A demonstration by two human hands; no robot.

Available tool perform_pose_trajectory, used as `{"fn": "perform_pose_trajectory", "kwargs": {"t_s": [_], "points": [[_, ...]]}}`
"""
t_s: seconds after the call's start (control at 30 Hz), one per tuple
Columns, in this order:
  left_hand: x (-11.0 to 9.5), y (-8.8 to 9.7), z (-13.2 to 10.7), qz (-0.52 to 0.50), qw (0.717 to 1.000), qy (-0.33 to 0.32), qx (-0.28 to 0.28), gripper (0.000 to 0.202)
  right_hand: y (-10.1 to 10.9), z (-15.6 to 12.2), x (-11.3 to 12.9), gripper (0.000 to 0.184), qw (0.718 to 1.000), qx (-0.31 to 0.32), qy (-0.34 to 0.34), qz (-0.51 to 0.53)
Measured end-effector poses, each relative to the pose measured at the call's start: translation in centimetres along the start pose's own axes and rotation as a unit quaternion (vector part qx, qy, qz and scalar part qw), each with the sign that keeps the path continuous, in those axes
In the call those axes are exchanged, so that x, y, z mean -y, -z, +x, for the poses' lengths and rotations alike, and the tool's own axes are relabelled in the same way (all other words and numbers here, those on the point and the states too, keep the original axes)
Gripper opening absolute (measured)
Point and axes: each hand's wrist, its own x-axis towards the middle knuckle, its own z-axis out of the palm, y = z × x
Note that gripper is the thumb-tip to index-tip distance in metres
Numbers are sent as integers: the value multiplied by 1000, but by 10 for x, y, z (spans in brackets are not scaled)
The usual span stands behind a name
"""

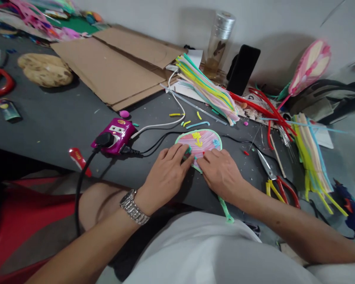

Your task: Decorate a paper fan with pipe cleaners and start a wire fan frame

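A rounded pink craft piece [199,142], striped with pipe-cleaner-like strands and trimmed in mint green, lies flat on the dark grey table [59,126]. It carries yellow and blue shapes on its face. My left hand [168,167] presses its lower left edge, and my right hand [220,171] holds its lower right edge. The fingertips of both hands nearly meet over a green strand at the rim. A loose end of green pipe cleaner [225,209] trails down from under my right hand. A steel watch [133,207] sits on my left wrist.
Red-handled pliers [278,185] and a blue glue gun [347,207] lie to the right. Ahead are bundled pipe cleaners [207,88], a magenta power strip [114,136] with black and white cords, flattened cardboard [112,67], and a glass bottle [219,43].
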Motion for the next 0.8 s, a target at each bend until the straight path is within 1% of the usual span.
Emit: {"fn": "perform_pose_trajectory", "kwargs": {"t_s": [0.13,0.3,0.4,0.5,0.67,0.8], "points": [[3,-2,0,-4,1000,-10,5,38,-8,-3,1,15,999,-49,19,-11],[8,-3,-3,-20,1000,-3,2,42,-15,-7,-1,12,995,-93,14,20],[11,-4,-3,-39,999,14,2,48,-17,-9,-1,14,994,-103,-4,27],[11,-5,-2,-46,999,29,-1,49,-20,-9,0,14,994,-110,-16,22],[3,-9,-2,-45,998,47,-13,46,-22,-9,0,13,993,-116,-17,19],[-4,-15,-3,-35,998,47,-22,45,-21,-7,1,13,994,-102,-20,29]]}}
